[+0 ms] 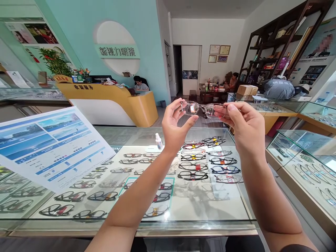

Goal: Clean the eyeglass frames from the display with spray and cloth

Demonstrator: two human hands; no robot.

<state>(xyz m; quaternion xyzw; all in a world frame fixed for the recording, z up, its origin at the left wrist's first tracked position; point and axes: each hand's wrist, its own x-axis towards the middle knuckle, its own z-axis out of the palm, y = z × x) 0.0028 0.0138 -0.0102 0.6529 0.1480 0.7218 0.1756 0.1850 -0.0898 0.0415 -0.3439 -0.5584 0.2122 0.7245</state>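
Note:
Both my hands hold a pair of eyeglasses (201, 106) up in front of me, above the far edge of the glass display case (210, 214). The frame is thin, with clear lenses. My left hand (176, 124) is closed at the left lens's outer rim, its thumb apart below. At the other end, my right hand (245, 122) pinches the right side between thumb and fingers. Below, to the left of my left wrist, a small white spray bottle (159, 141) stands upright on the glass. Rows of eyeglass frames (193, 175) lie inside the case.
A printed sheet (56, 147) leans over the case at left. Another glass case (304, 164) stands at right. Beyond is a yellow counter (143, 108) with a seated person (141, 85). A second person (232, 82) sits at a table further back. A cardboard box (246, 90) rests on the far-right counter.

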